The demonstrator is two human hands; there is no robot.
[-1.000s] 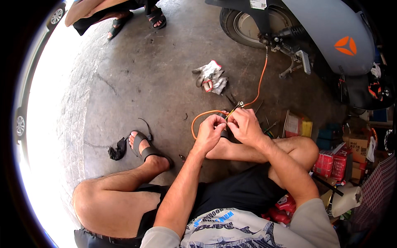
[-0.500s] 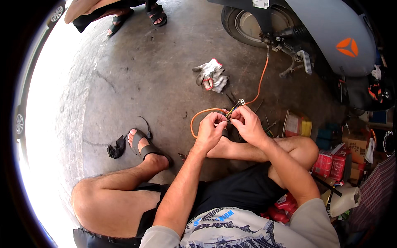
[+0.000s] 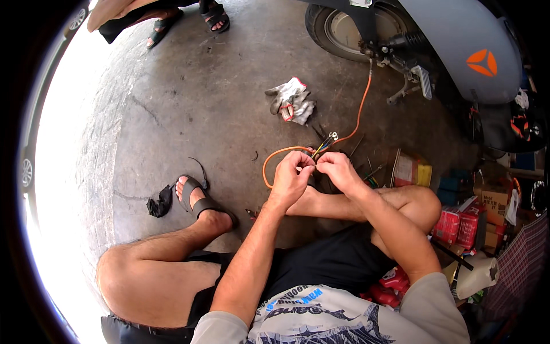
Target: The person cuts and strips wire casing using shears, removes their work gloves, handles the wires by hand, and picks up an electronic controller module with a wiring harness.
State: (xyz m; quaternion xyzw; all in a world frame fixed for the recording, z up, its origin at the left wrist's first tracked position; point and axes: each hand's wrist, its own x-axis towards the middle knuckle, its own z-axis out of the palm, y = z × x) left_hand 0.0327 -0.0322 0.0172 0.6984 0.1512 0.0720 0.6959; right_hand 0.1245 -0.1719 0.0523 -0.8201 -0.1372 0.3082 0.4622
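My left hand [image 3: 292, 176] and my right hand [image 3: 339, 173] meet fingertip to fingertip above my right ankle. Both are closed in a pinch. Whatever lies between the fingertips is tiny and mostly covered. Just beyond them, several thin wires [image 3: 322, 147], yellow and blue among them, stick up with pale ring terminals [image 3: 333, 136] at their ends. An orange cable [image 3: 363, 106] runs from the scooter's rear wheel hub down to these wires and loops round on the left of my left hand.
A grey scooter [image 3: 458, 49] stands at the far right. Soiled work gloves [image 3: 293, 102] lie on the concrete floor [image 3: 189, 109] ahead. Boxes and red packages [image 3: 458, 226] crowd the right side. A black crumpled scrap [image 3: 160, 202] is beside my left sandal. Another person's sandalled feet [image 3: 215, 20] are at top left.
My right hand has shifted slightly left and down, and its fingertips are closer to my left hand's. A small dark piece seen between them before no longer shows clearly.
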